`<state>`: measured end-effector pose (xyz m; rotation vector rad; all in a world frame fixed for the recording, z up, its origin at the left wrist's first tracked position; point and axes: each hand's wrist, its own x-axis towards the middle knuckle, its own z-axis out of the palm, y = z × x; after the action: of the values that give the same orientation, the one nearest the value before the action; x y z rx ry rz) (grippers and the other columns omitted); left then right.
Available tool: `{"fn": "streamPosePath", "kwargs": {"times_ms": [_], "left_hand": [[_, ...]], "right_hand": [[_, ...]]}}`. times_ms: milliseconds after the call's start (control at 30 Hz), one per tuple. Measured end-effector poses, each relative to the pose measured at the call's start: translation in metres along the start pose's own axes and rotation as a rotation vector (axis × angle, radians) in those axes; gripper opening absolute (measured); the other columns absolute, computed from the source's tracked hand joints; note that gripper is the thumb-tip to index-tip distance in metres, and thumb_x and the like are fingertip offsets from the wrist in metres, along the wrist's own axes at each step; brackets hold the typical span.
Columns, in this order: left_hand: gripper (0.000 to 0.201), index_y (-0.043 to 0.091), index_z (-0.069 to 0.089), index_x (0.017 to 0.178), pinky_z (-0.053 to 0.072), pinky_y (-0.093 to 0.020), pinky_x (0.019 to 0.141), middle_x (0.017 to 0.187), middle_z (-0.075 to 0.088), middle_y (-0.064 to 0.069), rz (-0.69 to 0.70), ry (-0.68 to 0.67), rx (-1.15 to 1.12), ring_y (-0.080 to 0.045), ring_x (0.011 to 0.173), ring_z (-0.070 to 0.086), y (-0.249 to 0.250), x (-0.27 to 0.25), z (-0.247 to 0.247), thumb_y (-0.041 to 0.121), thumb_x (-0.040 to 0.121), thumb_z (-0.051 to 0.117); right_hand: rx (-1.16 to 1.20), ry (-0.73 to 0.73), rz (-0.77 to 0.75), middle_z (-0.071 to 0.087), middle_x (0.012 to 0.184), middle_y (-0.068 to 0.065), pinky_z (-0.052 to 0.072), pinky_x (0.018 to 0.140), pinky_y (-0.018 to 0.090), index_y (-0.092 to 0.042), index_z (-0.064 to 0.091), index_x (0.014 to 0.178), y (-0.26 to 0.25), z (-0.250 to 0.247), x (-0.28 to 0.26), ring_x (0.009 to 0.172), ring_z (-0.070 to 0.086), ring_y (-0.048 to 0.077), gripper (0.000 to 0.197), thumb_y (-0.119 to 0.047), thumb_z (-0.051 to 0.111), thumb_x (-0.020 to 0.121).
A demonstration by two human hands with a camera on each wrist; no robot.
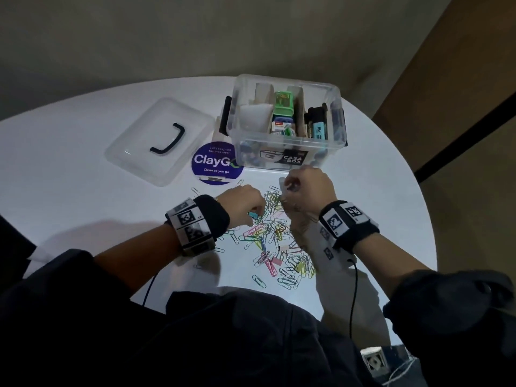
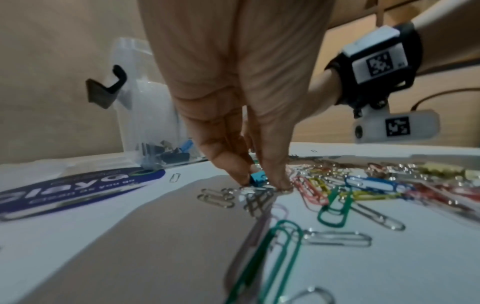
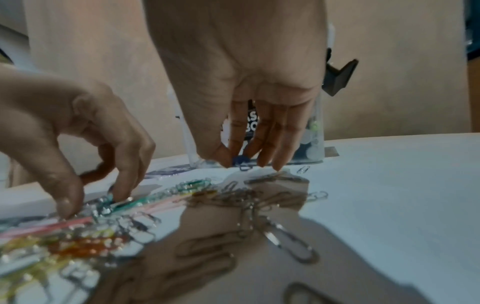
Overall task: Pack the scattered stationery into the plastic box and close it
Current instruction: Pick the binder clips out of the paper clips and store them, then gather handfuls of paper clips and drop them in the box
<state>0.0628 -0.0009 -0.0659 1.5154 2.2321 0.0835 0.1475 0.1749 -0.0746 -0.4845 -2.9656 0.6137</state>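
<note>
Left hand pinches a small blue binder clip between thumb and fingertips, right at the tabletop, on the left edge of the paper clip pile. Right hand has thumb and forefinger closed on a dark blue paper clip, other fingers pointing down, tips at the surface; this is at the pile's far edge, just in front of the plastic box.

Pile: loose paper clips, silver plus pink, green, yellow, blue and red, spread over the near-middle of the tabletop between the two wrists (a few pale binder clips mixed in, small and hard to count). Strays lie toward the near edge.

Plastic box sits toward the far edge, right of centre, open, clear-walled, "CASA BOX" label on the near side. Card dividers inside; a green item in the middle compartment, dark items and a light-blue one in the right compartment. Black binder clips show through the wall at the bottom.

Lid lies flat, left of the box and apart from it, black handle up. Round purple "ClayGo" sticker sits between lid and box, its right edge under the box corner.
</note>
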Motion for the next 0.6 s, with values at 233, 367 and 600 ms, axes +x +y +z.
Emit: {"fn": "streamPosePath", "kwargs": {"times_ms": [233,367,600], "left_hand": [[0.015,0.005,0.068,0.084,0.039,-0.022,0.063,0.076,0.067,-0.004,-0.107,0.035,-0.139,-0.015,0.069,0.056,-0.002,0.001,0.004,0.011,0.074,0.078],[0.008,0.002,0.07,0.079,0.046,-0.018,0.06,0.075,0.073,-0.008,-0.141,0.068,-0.242,-0.014,0.067,0.066,-0.004,0.0,0.004,0.005,0.075,0.076],[0.015,0.01,0.065,0.092,0.047,-0.031,0.068,0.077,0.063,-0.004,-0.124,0.192,-0.203,-0.022,0.076,0.06,-0.004,-0.004,0.009,0.001,0.08,0.065]], "right_hand": [[0.141,-0.319,-0.048,0.036,0.08,-0.002,0.042,0.086,0.039,-0.001,0.061,0.085,0.012,-0.012,-0.044,0.087,0.041,0.019,0.018,-0.013,0.048,0.09],[0.213,-0.434,-0.164,0.038,0.092,0.0,0.037,0.082,0.024,-0.01,0.057,0.09,0.01,-0.006,-0.075,0.09,0.039,0.014,0.041,-0.042,0.036,0.075],[-0.023,-0.302,-0.401,0.053,0.101,-0.011,0.044,0.072,0.025,-0.043,0.065,0.106,0.015,0.008,-0.091,0.101,0.048,0.01,0.026,-0.038,0.069,0.081]]}}
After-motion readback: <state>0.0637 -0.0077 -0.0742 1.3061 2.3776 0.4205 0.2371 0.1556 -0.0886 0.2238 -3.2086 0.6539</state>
